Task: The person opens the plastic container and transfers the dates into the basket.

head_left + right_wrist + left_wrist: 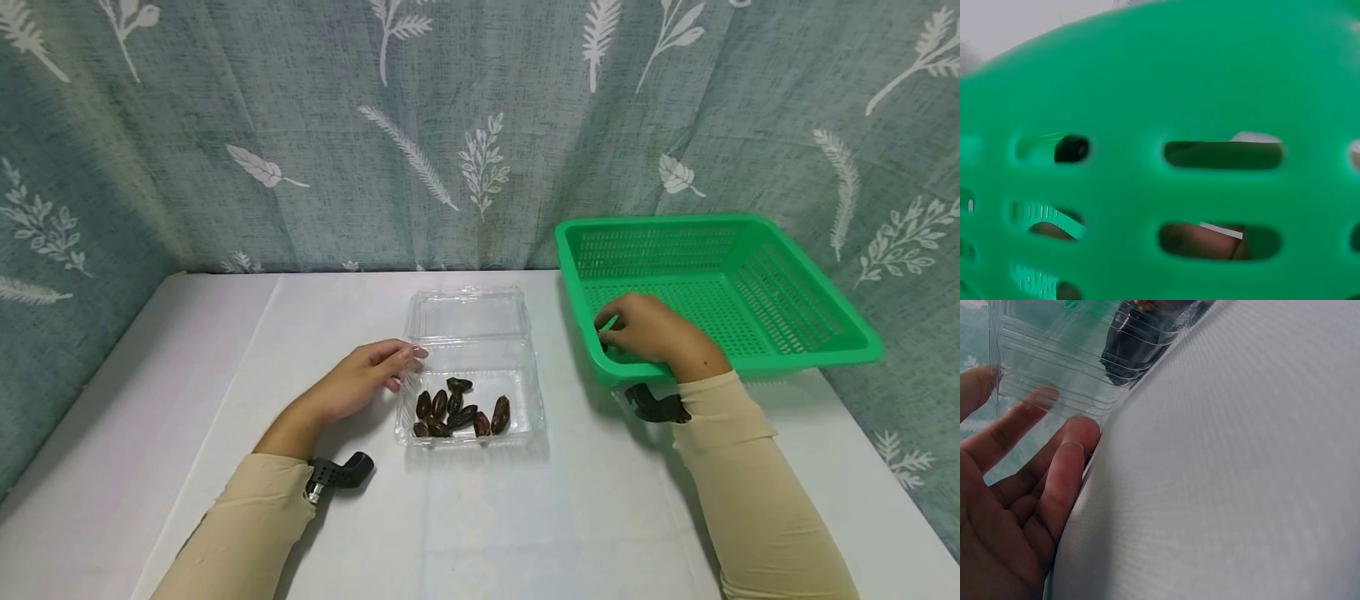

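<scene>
Here the left hand (356, 385) is resting on the white table (480, 517), its relaxed, slightly spread fingertips (1079, 434) touching the left wall of the clear clamshell box (472, 387), which is sitting open mid-table with dark dates (457, 410) inside. The right hand (652, 332) is reaching over the near rim of the green basket (720, 292) at the right, fingers curling inside; whether they are pinching anything, I cannot tell.

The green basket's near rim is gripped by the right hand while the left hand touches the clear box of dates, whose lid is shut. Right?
Not quite. The head view shows the clear box with its lid folded open behind it, not shut. The rest holds: the right hand grips the near rim of the green basket, and the left hand touches the box holding the dates.
</scene>
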The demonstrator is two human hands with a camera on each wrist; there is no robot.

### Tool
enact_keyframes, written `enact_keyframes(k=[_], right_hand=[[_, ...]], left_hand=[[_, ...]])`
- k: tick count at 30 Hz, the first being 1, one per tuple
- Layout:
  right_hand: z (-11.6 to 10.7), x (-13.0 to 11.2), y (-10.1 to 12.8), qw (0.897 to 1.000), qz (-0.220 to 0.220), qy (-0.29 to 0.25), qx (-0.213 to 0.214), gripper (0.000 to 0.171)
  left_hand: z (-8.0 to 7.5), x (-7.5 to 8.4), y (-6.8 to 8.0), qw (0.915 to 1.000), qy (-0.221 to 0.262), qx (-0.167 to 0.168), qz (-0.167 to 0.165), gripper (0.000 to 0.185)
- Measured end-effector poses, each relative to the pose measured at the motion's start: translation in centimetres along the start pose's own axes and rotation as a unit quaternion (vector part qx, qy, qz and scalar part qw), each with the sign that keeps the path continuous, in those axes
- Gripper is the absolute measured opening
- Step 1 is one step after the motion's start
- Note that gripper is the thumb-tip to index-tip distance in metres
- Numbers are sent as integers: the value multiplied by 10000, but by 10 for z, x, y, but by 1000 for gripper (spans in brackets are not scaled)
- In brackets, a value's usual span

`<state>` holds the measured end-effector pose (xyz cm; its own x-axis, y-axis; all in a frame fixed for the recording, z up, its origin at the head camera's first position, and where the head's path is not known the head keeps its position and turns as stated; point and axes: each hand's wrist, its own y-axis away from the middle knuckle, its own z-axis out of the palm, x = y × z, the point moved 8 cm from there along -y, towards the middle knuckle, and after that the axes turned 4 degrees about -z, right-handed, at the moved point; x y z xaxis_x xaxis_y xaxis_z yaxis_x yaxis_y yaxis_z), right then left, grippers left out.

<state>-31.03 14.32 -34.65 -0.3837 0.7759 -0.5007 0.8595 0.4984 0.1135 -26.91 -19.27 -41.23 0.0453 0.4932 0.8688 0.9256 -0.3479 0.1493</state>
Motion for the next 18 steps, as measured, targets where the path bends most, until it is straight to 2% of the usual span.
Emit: enact_keyframes(k=[10, 18], right_hand=[[-1, 3, 0, 9999, 111, -31, 121, 23], [-9, 4, 2, 9982, 320, 25, 500, 28]], left_hand=[[-1, 0, 0, 10000, -14, 21, -16, 41], [0, -1, 0, 10000, -11, -46, -60, 42]])
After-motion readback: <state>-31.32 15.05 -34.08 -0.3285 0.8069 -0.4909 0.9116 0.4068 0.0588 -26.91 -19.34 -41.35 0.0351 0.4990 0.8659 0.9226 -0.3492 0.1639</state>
